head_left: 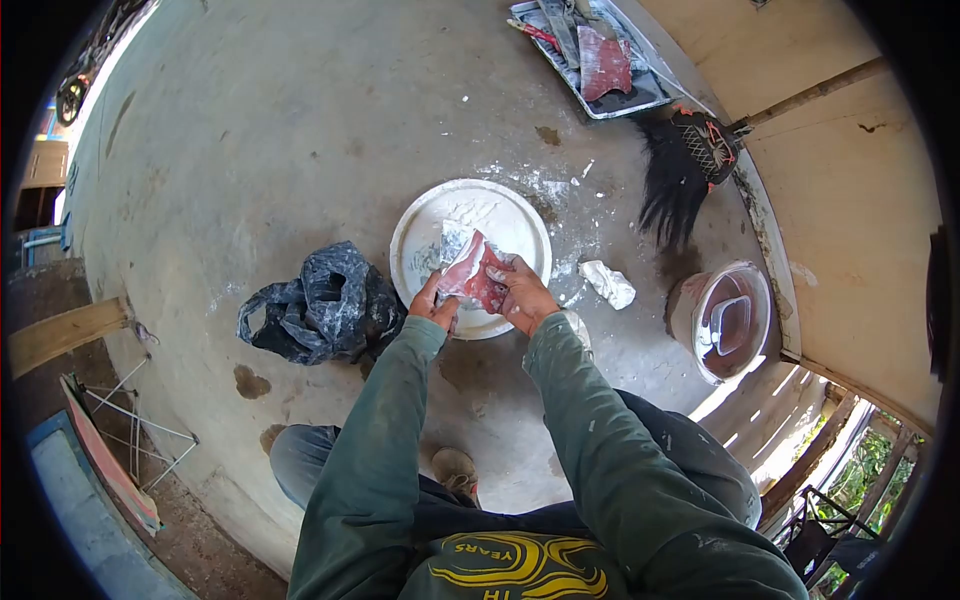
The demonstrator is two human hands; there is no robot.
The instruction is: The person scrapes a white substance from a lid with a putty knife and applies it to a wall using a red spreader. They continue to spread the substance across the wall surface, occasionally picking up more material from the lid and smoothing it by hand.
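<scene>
A red, flexible-looking piece (480, 277) smeared with white is held between both hands over a round white tray (403, 250). My left hand (433, 303) grips its left side, fingers closed. My right hand (526, 293) grips its right side, fingers bent round the edge. A pale scraper-like blade (455, 238) shows just above the red piece; what holds it is hidden. White paste (485, 207) lies on the tray. Left of the tray is a crumpled black plastic bag (335, 300) dusted with white.
A white lump (607, 284) lies right of the tray. Farther right stands a bucket (685, 315) with a small container inside. A black-bristled broom (675, 180) leans near the wall. At the top right, a paint tray (640, 98) holds tools and another red piece (604, 65).
</scene>
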